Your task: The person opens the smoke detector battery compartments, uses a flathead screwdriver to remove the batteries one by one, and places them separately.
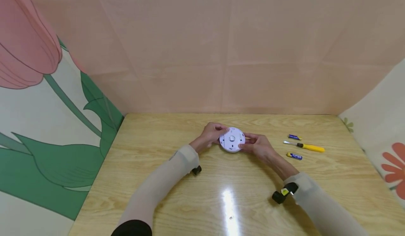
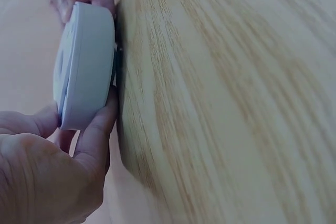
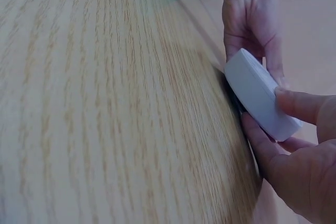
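A round white plastic device (image 1: 232,145), shaped like a smoke alarm, is held just above the far part of the table. Its upward face has small slots and a ring-shaped centre. My left hand (image 1: 211,134) pinches its left rim, thumb on top and fingers beneath. From the right, my right hand (image 1: 261,147) grips the opposite rim the same way. In the left wrist view the device's thick side wall (image 2: 93,69) shows, with a thin seam near the upper face. The right wrist view shows the smooth side (image 3: 254,90) between both hands. Its underside is mostly hidden.
Right of the hands lie a yellow-handled screwdriver (image 1: 312,148) and two blue batteries, one behind it (image 1: 294,137) and one in front (image 1: 295,156). The wooden table (image 1: 177,201) meets a pinkish backdrop (image 1: 221,71) at its far edge.
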The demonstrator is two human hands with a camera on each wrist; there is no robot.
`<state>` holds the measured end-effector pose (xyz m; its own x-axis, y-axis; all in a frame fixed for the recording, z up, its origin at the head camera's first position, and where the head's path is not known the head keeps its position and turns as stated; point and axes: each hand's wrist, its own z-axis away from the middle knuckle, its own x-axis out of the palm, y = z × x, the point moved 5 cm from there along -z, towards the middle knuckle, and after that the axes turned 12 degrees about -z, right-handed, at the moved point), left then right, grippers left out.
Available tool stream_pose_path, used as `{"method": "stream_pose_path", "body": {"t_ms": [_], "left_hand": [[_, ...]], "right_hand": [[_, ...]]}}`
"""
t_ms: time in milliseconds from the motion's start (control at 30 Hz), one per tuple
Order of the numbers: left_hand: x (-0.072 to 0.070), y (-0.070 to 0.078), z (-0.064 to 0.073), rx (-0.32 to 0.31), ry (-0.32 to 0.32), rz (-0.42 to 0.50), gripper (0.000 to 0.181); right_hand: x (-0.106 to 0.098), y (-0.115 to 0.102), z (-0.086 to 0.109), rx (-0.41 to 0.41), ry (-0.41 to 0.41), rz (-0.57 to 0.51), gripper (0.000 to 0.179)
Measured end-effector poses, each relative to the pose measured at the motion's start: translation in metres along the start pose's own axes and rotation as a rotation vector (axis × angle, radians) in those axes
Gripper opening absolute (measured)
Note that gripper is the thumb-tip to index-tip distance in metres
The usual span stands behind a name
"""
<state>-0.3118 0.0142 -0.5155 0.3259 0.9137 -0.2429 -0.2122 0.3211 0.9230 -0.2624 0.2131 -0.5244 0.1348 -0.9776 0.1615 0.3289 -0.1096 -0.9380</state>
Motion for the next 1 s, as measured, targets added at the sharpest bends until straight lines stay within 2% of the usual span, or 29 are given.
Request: {"method": "stream_pose_path", "body": {"t_ms": [167, 333, 767, 867, 1000], "left_hand": [[-0.0013, -0.0021, -0.0003, -0.012, -0.008, -0.012, 0.013], [-0.0025, -0.0028, -0.0005, -0.025, -0.051, -0.004, 0.015], [-0.0073, -0.0017, 0.0043, 0.004, -0.13, -0.009, 0.026], [-0.0071, -0.0016, 0.0052, 0.005, -0.143, 0.012, 0.029], [-0.0067, -0.0014, 0.0067, 0.008, -0.166, 0.046, 0.031]], "right_hand": [[0.0004, -0.0005, 0.0004, 0.021, -0.004, 0.001, 0.074], [0.002, -0.0004, 0.0008, 0.032, -0.021, -0.045, 0.074], [0.0007, -0.0014, 0.0023, 0.033, -0.073, -0.141, 0.075], [-0.0006, -0.0017, 0.002, 0.024, -0.071, -0.155, 0.074], [-0.0023, -0.003, 0.0018, -0.019, -0.084, -0.119, 0.074]]}}
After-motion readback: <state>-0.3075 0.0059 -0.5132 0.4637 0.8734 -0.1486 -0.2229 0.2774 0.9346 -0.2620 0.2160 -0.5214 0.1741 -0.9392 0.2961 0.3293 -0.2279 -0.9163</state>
